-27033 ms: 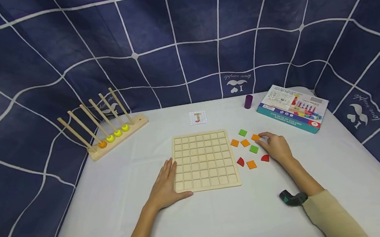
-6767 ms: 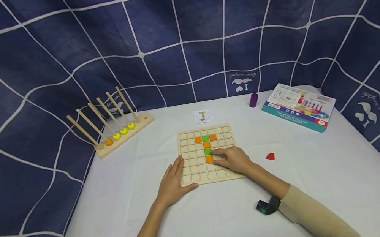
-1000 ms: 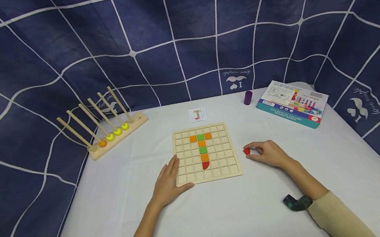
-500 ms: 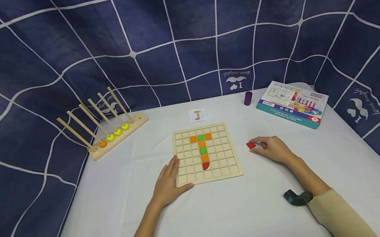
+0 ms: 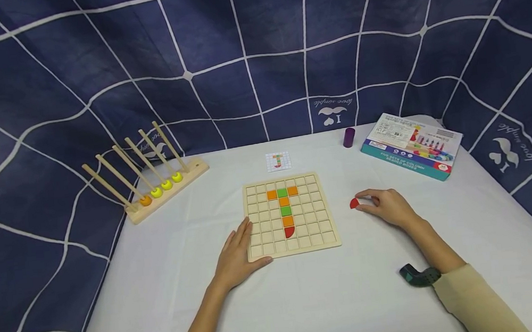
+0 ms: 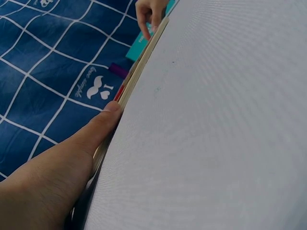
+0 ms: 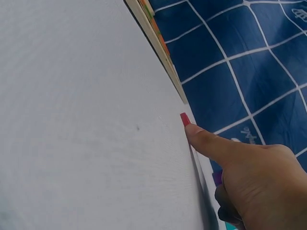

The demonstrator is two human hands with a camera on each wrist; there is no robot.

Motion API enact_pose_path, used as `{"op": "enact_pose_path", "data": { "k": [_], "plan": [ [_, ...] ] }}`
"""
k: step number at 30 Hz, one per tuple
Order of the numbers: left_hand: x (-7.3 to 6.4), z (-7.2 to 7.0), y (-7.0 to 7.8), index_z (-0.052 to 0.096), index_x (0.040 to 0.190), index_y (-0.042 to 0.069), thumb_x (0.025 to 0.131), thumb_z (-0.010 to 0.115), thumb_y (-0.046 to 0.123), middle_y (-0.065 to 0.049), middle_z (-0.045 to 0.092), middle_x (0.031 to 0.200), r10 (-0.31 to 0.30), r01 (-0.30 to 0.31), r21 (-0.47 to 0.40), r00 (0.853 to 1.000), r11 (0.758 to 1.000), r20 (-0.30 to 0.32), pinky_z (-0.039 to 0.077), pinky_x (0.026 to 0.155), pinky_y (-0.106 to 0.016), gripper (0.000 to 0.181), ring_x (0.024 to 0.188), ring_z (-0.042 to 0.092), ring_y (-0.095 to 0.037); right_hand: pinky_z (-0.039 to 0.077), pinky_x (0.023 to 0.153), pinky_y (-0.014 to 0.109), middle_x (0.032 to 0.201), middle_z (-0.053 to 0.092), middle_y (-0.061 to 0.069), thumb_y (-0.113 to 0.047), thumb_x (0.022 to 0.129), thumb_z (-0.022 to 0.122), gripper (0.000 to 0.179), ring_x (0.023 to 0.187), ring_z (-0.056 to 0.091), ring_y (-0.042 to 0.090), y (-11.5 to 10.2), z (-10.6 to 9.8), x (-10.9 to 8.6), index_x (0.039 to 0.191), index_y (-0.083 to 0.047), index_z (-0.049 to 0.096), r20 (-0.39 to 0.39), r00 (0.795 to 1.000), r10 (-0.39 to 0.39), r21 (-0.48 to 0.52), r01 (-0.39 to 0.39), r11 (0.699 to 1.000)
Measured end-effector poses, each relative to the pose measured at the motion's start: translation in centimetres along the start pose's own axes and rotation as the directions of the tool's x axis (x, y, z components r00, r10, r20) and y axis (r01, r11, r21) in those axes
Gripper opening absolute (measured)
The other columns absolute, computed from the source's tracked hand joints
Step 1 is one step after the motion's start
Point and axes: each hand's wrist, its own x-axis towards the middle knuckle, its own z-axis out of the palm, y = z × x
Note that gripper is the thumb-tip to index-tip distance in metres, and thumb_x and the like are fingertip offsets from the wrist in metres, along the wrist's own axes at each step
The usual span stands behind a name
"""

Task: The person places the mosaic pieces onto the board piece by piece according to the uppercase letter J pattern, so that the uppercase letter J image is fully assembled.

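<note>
A wooden grid board (image 5: 309,210) lies mid-table, with orange and green square tiles (image 5: 286,211) set in its cells as a T shape. A red quarter-round tile (image 5: 289,232) sits at the foot of that column. My left hand (image 5: 236,254) rests at the board's left front corner, fingers straight along the side and thumb by the front edge. To the right of the board, my right hand (image 5: 387,207) pinches a second red quarter-round tile (image 5: 354,203) between thumb and fingers. In the right wrist view this red tile (image 7: 184,119) pokes out past the thumb.
Behind the board lies a small pattern card (image 5: 278,161) printed with a J. A wooden peg rack (image 5: 167,191) with orange and yellow beads stands at the left. At the back right are a purple cylinder (image 5: 349,137) and a flat cardboard box (image 5: 410,146).
Loose tiles from the right have been set into the board's cells. Within the last second, my right hand shifted slightly right and back, turning the red tile. My left hand stayed put.
</note>
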Motion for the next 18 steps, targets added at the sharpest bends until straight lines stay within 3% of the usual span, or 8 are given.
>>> {"op": "enact_pose_path", "data": {
  "k": [6, 13, 18],
  "plan": [
    [0.1, -0.1, 0.0, 0.023, 0.145, 0.002, 0.072, 0.058, 0.071, -0.006, 0.014, 0.153, -0.004, 0.004, 0.003, 1.0, 1.0, 0.012, 0.01, 0.112, -0.036, 0.106, 0.139, 0.013, -0.016, 0.023, 0.043, 0.024, 0.05, 0.03, -0.007, -0.035, 0.079, 0.073, 0.034, 0.047, 0.026, 0.009, 0.2, 0.0, -0.2, 0.104, -0.013, 0.071, 0.004, 1.0, -0.003, 0.02, 0.003, 1.0],
    [0.0, -0.2, 0.0, 0.024, 0.145, 0.002, 0.072, 0.057, 0.071, -0.006, 0.015, 0.153, 0.0, 0.0, 0.004, 1.0, 1.0, 0.013, 0.01, 0.112, -0.035, 0.106, 0.139, 0.012, -0.015, 0.022, 0.042, 0.023, 0.049, 0.029, -0.01, -0.042, 0.076, 0.073, 0.042, 0.046, 0.024, 0.005, -0.8, 0.8, -0.1, 0.107, -0.014, 0.07, 0.065, 0.997, -0.036, 0.06, 0.032, 0.998],
    [0.0, -0.1, 0.0, 0.024, 0.145, 0.002, 0.073, 0.058, 0.07, -0.007, 0.015, 0.153, 0.004, -0.004, 0.0, 1.0, 1.0, 0.011, 0.01, 0.112, -0.036, 0.106, 0.139, 0.013, -0.016, 0.022, 0.042, 0.023, 0.049, 0.029, -0.01, -0.035, 0.077, 0.074, 0.035, 0.046, 0.025, 0.006, -0.6, 0.6, -0.1, 0.105, -0.014, 0.071, 0.056, 0.997, -0.047, 0.063, 0.043, 0.997]
  ]
}}
